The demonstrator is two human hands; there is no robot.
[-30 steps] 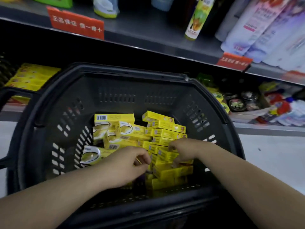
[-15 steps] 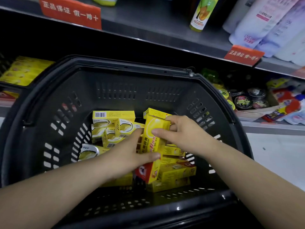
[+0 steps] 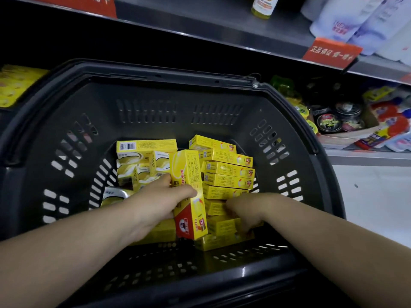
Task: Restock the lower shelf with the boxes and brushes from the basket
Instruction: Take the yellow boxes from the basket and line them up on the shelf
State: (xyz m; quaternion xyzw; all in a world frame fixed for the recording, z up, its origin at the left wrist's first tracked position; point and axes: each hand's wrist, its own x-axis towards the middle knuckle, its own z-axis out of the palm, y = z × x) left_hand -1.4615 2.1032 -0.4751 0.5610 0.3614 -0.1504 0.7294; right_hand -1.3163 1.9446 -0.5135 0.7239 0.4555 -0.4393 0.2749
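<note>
A black plastic basket (image 3: pixel 169 74) fills the view in front of me. Several yellow boxes lie in it, with a neat stack (image 3: pixel 226 170) on the right and loose white-and-yellow boxes (image 3: pixel 142 158) on the left. My left hand (image 3: pixel 155 201) grips one long yellow box with a red end (image 3: pixel 189 192), held upright above the pile. My right hand (image 3: pixel 242 210) is down in the stack with its fingers curled around lower yellow boxes (image 3: pixel 222 225). I see no brushes.
The lower shelf (image 3: pixel 364 156) runs behind the basket, with round tins (image 3: pixel 329 122) and red packets (image 3: pixel 391 123) at right and yellow boxes (image 3: pixel 15 85) at far left. An upper shelf holds bottles, white refill bags and red price tags (image 3: pixel 331 52).
My right hand let go of the upright box and dropped into the lower stack. My left hand now holds that box alone. The view moved closer to the basket.
</note>
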